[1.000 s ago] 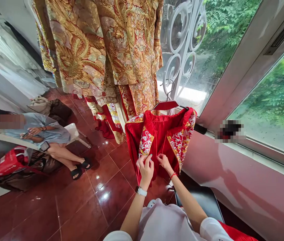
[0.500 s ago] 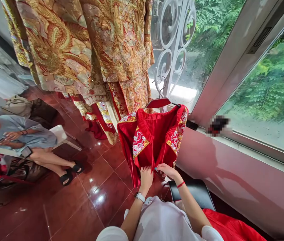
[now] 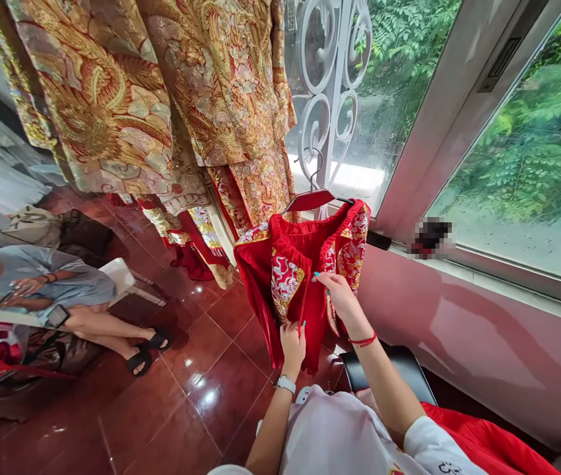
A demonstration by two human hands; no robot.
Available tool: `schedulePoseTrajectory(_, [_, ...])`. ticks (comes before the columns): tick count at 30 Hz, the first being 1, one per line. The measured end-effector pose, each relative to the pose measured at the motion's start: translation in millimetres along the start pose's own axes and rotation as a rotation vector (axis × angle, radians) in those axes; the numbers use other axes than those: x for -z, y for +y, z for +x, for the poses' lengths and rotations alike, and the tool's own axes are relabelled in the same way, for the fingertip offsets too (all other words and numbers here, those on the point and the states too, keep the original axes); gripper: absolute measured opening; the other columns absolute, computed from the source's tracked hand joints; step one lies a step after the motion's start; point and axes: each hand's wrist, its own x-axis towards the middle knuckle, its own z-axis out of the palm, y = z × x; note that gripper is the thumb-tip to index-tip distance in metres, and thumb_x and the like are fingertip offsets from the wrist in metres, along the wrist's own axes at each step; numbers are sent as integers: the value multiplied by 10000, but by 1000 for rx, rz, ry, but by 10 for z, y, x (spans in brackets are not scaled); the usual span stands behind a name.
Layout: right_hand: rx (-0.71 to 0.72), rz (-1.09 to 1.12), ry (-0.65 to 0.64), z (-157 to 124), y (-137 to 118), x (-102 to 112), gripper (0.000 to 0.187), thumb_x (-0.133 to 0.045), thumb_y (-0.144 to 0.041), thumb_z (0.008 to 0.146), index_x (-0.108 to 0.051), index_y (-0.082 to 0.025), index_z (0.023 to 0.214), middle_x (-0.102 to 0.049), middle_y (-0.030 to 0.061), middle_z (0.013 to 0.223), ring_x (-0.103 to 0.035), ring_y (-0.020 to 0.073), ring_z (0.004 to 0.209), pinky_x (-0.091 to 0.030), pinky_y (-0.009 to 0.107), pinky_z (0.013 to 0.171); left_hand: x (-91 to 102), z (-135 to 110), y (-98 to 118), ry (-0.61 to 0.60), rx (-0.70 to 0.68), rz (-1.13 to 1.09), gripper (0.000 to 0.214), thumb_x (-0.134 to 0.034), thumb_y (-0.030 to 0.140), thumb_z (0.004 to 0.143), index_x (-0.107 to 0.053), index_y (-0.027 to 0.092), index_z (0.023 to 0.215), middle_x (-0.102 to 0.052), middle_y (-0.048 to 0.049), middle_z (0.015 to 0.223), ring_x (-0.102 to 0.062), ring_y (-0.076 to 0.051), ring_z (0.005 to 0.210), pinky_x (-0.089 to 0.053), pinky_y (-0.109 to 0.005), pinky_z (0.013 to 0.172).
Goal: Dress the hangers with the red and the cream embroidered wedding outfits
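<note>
1 bright red jacket (image 3: 285, 280) hangs on 1 hanger (image 3: 313, 200) in front of the white window grille (image 3: 337, 86), its neckline gathered, its front and shoulders trimmed with white-and-gold embroidery. 2 hands meet its front: the left hand (image 3: 293, 344) pinches a thin red cord (image 3: 305, 300) low down, and the right hand (image 3: 338, 293) pinches it higher up. 1 watch (image 3: 286, 384) sits on the left wrist, 1 red bracelet (image 3: 363, 341) on the right. Well apart, 1 seated person (image 3: 80, 280) wears 2 black sandals (image 3: 160, 340).
</note>
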Motion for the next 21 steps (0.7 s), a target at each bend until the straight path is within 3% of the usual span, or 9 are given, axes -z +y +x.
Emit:
schedulePoseTrajectory(6, [-60,53,98,-173,-150,7,406,-689,-582,691,-679,-180,748,-716,63,939,-608,203,921,-408,264,700,62,49,77,-30,14,-87,365,-391,232,1006,-730,161,893,-759,-111,911,-684,-246,849,-519,-408,825])
schedulePoseTrajectory(10, [53,-44,1,-160,-139,74,427,-663,-610,730,-594,-188,726,-628,2,717,-495,121,638,-364,247,590,5,-107,48,-152,22,-167,358,-371,245,1004,-718,164,1041,-757,-119,1048,-707,-245,977,-551,-400,884])
schedulePoseTrajectory(13, [85,-72,-95,-185,-45,102,420,-603,-625,804,-479,-224,789,-581,-44,626,-398,101,510,-319,245,517,-23,-309,-18,-108,-15,-162,382,-408,277,986,-593,152,1296,-652,-161,1313,-618,-267,1229,-525,-444,1003])
schedulePoseTrajectory(15, [59,-114,-167,-220,48,81,407,-566,-624,835,-430,-241,834,-591,-52,625,-374,101,475,-302,245,491,-5,-434,-29,-92,-56,-156,396,-408,283,980,-552,136,1319,-606,-184,1345,-577,-284,1272,-502,-488,1037])
schedulePoseTrajectory(18, [109,-278,-247,-254,166,-12,370,-575,-583,846,-490,-226,897,-645,-12,736,-480,122,552,-371,254,541,67,-555,40,-251,-168,-183,319,-386,253,976,-607,159,1187,-633,-155,1224,-610,-264,1156,-506,-474,1019])
schedulePoseTrajectory(21, [207,-450,-175,-241,213,-117,323,-589,-524,864,-524,-219,946,-639,-6,763,-550,153,610,-402,272,588,120,-598,137,-474,-242,-201,301,-390,217,957,-632,199,1136,-643,-117,1165,-603,-244,1108,-481,-450,1045])
